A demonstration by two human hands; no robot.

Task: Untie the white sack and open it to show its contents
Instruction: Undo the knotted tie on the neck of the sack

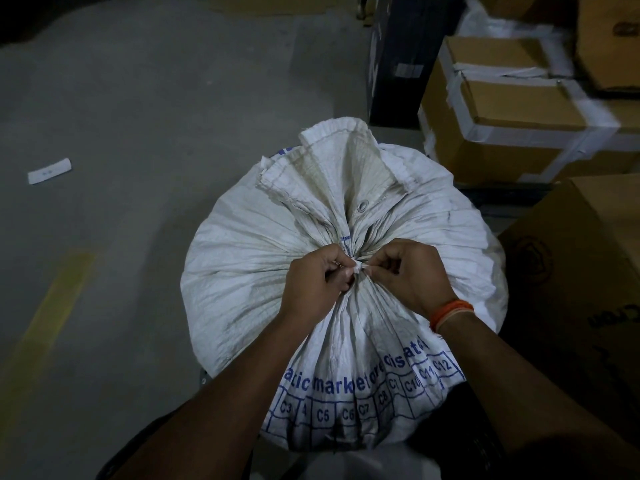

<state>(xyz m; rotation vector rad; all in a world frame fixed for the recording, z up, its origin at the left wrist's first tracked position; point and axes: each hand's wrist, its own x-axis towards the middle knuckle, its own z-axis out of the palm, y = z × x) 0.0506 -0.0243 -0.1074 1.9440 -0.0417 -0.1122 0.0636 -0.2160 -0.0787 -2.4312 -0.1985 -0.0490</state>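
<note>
Grey concrete floor (145, 109) fills the left of the frame, with a paper scrap (49, 171) at the far left and a yellow line (52, 306) lower down. Our white sack (346, 258) stands at centre, its neck gathered and the tie (356, 266) not yet undone, so we judge the untying barely begun and the opening all ahead. Our left hand (317, 282) pinches the tie; our right hand (412, 275) pinches it from the other side. Cardboard boxes (512, 109) crowd the right edge, so free room lies leftward.
</note>
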